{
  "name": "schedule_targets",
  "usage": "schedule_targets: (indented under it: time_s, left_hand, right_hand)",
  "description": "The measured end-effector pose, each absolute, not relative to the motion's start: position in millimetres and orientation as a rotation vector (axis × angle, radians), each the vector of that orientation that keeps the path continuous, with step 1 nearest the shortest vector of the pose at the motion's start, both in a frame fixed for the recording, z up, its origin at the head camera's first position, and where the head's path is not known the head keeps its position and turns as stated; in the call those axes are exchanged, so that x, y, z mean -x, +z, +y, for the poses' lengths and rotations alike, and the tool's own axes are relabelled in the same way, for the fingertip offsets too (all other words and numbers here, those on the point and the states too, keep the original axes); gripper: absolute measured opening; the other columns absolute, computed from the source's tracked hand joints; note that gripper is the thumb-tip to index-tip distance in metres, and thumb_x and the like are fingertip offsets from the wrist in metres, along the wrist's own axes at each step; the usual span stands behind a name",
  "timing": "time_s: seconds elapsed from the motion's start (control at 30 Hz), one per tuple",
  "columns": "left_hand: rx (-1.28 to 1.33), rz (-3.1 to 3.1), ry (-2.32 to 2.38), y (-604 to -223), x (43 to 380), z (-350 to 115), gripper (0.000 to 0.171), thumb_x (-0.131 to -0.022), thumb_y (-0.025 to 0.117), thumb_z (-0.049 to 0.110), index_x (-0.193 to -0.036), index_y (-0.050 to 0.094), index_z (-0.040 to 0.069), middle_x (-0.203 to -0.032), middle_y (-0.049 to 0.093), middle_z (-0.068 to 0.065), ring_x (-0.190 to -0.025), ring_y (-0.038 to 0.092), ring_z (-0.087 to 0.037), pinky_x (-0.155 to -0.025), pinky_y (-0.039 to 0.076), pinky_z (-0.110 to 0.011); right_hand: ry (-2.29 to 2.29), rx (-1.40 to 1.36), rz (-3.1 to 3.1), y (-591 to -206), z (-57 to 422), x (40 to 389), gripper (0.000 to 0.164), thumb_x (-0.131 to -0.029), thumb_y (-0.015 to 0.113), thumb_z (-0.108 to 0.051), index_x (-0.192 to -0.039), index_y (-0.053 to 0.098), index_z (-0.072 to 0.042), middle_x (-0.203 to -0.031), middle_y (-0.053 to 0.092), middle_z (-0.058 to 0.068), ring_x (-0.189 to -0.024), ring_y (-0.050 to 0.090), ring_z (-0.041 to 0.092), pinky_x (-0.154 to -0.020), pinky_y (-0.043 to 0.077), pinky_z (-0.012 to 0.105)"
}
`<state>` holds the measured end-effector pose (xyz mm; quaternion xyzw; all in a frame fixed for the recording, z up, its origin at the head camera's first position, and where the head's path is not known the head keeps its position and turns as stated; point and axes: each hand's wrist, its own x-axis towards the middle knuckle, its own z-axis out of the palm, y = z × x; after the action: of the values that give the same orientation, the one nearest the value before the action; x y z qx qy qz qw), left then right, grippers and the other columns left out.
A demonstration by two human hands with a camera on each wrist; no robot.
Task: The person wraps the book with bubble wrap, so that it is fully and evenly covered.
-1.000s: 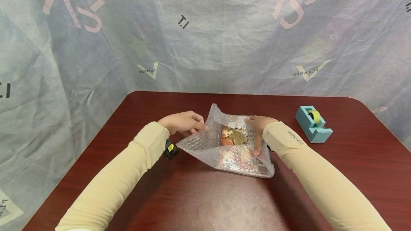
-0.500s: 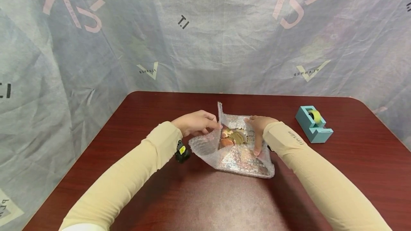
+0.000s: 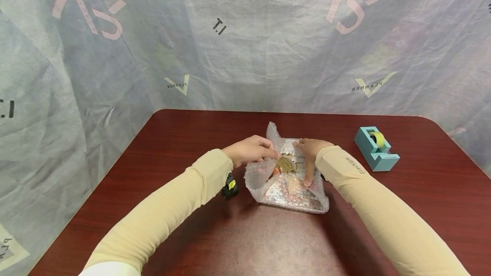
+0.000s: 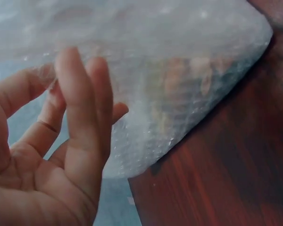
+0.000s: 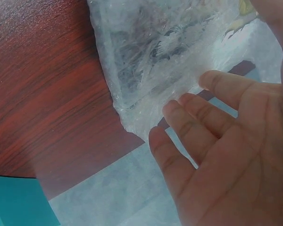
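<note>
A sheet of bubble wrap (image 3: 258,177) is folded over a flat rectangular item (image 3: 285,164) with a gold and orange printed face, part of which still shows between the flaps. At its left side my left hand (image 3: 253,149) pinches the raised flap between thumb and fingertips; in the left wrist view this hand (image 4: 66,127) has its other fingers partly extended beside the wrap (image 4: 146,136). My right hand (image 3: 311,156) lies spread on the right side of the wrapped item, pressing the wrap. Its fingers (image 5: 174,122) look relaxed at the wrap's edge in the right wrist view.
Right of the wrap, a light blue tape dispenser (image 3: 376,152) with a yellow tape roll (image 3: 378,139) stands on the dark red wooden table (image 3: 199,131). A grey printed cloth (image 3: 245,54) hangs behind the table's far edge.
My left hand has moved to the right, drawing the left flap of bubble wrap over part of the printed face. My right hand has stayed in place.
</note>
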<state>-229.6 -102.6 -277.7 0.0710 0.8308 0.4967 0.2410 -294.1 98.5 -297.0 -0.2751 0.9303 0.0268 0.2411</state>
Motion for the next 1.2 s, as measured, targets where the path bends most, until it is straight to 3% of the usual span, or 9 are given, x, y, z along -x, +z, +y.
schedule_targets:
  time_s: [0.2,0.33,0.67,0.73,0.83,0.9,0.97,1.07,1.2]
  left_hand:
    - [-0.106,2.267,1.452,-287,223,-86,0.026,-0.100,0.064,0.014,-0.075,0.060,0.010,-0.089,0.062,0.001,-0.056,0.043,-0.006,-0.048,0.038,-0.020]
    - [-0.048,2.284,1.514,-294,218,-72,0.026,-0.100,0.064,0.009,-0.074,0.060,0.005,-0.103,0.070,-0.009,-0.062,0.061,-0.012,-0.050,0.054,-0.024]
    - [-0.087,2.585,1.284,-301,210,-49,0.023,-0.096,0.068,0.008,-0.073,0.066,0.004,-0.068,0.065,-0.002,-0.042,0.058,-0.006,-0.050,0.057,-0.027]
    - [-0.125,2.654,1.205,-303,209,-46,0.024,-0.096,0.068,0.010,-0.072,0.066,0.007,-0.061,0.064,-0.002,-0.040,0.058,-0.005,-0.056,0.057,-0.024]
    - [-0.193,2.779,1.046,-308,208,-41,0.026,-0.096,0.069,0.014,-0.070,0.065,0.012,-0.052,0.061,0.002,-0.042,0.062,-0.006,-0.080,0.056,-0.024]
    - [-0.235,2.867,0.930,-312,208,-38,0.028,-0.096,0.070,0.018,-0.068,0.064,0.016,-0.050,0.060,0.006,-0.052,0.065,-0.008,-0.095,0.051,-0.031]
    - [-0.293,2.959,0.812,-316,208,-36,0.029,-0.094,0.071,0.019,-0.066,0.063,0.018,-0.052,0.058,0.009,-0.063,0.067,-0.011,-0.098,0.050,-0.037]
    - [-0.357,3.048,0.700,-320,207,-34,0.029,-0.091,0.072,0.019,-0.065,0.060,0.019,-0.056,0.056,0.010,-0.070,0.060,-0.013,-0.084,0.051,-0.031]
    - [-0.419,3.111,0.630,-325,206,-33,0.029,-0.087,0.073,0.017,-0.064,0.056,0.020,-0.059,0.051,0.011,-0.062,0.052,-0.008,-0.062,0.043,-0.022]
  right_hand:
    - [0.072,0.770,2.543,-296,99,294,0.130,-0.057,0.102,-0.035,-0.158,0.028,0.002,-0.161,0.027,0.029,-0.148,0.028,0.045,-0.113,0.038,0.054]
    - [0.081,0.800,2.540,-295,99,293,0.129,-0.057,0.101,-0.036,-0.157,0.030,0.004,-0.159,0.029,0.030,-0.147,0.029,0.046,-0.112,0.038,0.054]
    - [0.053,0.831,2.561,-295,100,291,0.126,-0.056,0.102,-0.035,-0.155,0.034,0.006,-0.157,0.032,0.031,-0.144,0.035,0.047,-0.109,0.042,0.053]
    - [0.053,0.826,2.559,-294,100,291,0.126,-0.057,0.102,-0.034,-0.155,0.034,0.005,-0.157,0.032,0.031,-0.144,0.035,0.047,-0.108,0.043,0.053]
    - [0.047,0.810,2.561,-294,101,291,0.126,-0.056,0.102,-0.034,-0.155,0.034,0.005,-0.157,0.032,0.030,-0.143,0.035,0.047,-0.107,0.044,0.054]
    - [0.041,0.805,2.564,-294,101,290,0.126,-0.055,0.103,-0.033,-0.155,0.034,0.005,-0.157,0.033,0.030,-0.143,0.036,0.046,-0.107,0.044,0.053]
    - [0.030,0.806,2.570,-294,101,290,0.127,-0.054,0.103,-0.031,-0.154,0.035,0.005,-0.156,0.034,0.030,-0.142,0.038,0.046,-0.106,0.045,0.053]
    - [0.030,0.819,2.577,-294,101,290,0.127,-0.053,0.103,-0.031,-0.154,0.036,0.005,-0.155,0.036,0.029,-0.140,0.040,0.046,-0.104,0.047,0.051]
    - [0.043,0.835,2.580,-293,100,290,0.127,-0.053,0.103,-0.032,-0.154,0.036,0.005,-0.154,0.036,0.029,-0.139,0.041,0.045,-0.103,0.048,0.050]
